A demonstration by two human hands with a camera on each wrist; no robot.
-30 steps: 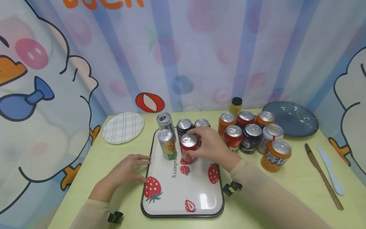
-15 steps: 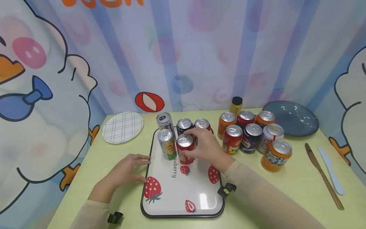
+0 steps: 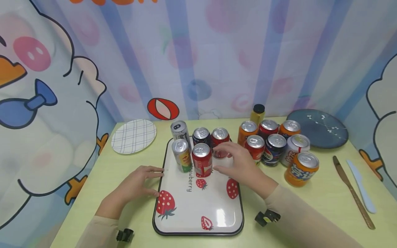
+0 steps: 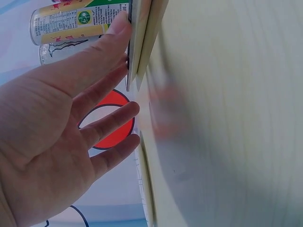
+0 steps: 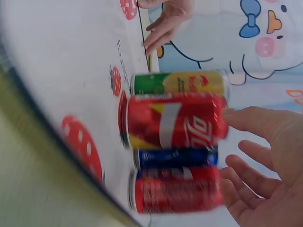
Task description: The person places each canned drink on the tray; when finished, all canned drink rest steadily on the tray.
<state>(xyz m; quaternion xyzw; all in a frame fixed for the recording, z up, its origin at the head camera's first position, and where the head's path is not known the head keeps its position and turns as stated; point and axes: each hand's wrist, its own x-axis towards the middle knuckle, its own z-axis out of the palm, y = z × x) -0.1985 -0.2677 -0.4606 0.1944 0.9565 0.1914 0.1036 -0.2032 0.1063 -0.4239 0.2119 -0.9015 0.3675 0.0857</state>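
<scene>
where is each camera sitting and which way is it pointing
Head: worn on the head, looking forward and down at the tray of cans; both hands and sleeves show.
Left wrist: on the left wrist, looking along the left hand, fingertips on the tray's edge.
Right wrist: on the right wrist, looking past the open right hand at the red cola can.
Head and right wrist views share that can and the yellow-green can.

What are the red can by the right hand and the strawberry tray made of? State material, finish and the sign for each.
Red can: most likely thin metal, probably aluminium, with a bare silvery top with pull tab and a glossy printed red wall.
Strawberry tray: probably plastic or melamine, smooth and glossy; the white face reflects light, with printed strawberries and a dark rim.
</scene>
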